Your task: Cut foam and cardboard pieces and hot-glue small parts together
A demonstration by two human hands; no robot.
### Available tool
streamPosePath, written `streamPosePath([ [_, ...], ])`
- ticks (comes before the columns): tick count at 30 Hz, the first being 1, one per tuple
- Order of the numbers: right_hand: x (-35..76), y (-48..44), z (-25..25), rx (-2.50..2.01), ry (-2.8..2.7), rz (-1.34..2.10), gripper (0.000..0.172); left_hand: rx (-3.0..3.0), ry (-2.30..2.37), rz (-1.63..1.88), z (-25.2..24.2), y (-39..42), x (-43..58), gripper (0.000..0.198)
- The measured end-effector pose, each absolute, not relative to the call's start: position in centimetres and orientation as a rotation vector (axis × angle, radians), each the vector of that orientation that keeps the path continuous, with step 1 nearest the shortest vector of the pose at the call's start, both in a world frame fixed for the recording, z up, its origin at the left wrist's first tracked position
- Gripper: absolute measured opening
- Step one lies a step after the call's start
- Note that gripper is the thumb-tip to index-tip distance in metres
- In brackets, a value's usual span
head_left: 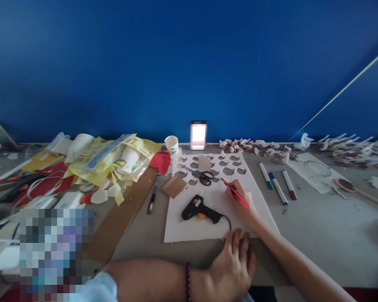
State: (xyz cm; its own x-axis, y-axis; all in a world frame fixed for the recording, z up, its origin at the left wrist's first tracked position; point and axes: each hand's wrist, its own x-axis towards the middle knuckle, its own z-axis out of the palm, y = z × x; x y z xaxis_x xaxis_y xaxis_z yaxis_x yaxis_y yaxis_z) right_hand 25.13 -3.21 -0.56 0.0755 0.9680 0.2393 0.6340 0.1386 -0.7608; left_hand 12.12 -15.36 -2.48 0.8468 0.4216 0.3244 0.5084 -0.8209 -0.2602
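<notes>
My right hand [241, 199] is closed around a slim red craft knife [239, 197], its thin tip pointing up and left over a white board [182, 233]. Rows of rounded holes have been cut in the board's far half. My left hand [234, 262] lies flat, fingers stretched, at the board's near edge beside a black cord. That cord leads to a black glue gun [200, 208] lying on the board. Farther back on it are black-handled scissors [205, 178] and a small beige piece [204, 162]. A brown cardboard square [174, 186] overlaps the left edge.
A black pen [153, 197] lies left of the board, near yellow packaging [97, 157] and a paper cup [171, 145]. Several markers [277, 188] lie at right. White scraps [255, 144] line the blue wall [189, 67], where a lit phone [198, 136] stands.
</notes>
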Motion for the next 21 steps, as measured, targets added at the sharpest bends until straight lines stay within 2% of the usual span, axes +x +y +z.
streamPosePath([
  [14,25.3,-3.5,-0.3,-1.558,-1.729,0.446,0.012,-2.685,-0.706,-0.370,-2.6,-15.4,12.3,0.036],
  [21,26.0,-3.2,0.6,-1.617,-1.582,0.456,0.009,-2.671,-0.687,-0.355,-2.5,-15.3,12.1,0.036],
])
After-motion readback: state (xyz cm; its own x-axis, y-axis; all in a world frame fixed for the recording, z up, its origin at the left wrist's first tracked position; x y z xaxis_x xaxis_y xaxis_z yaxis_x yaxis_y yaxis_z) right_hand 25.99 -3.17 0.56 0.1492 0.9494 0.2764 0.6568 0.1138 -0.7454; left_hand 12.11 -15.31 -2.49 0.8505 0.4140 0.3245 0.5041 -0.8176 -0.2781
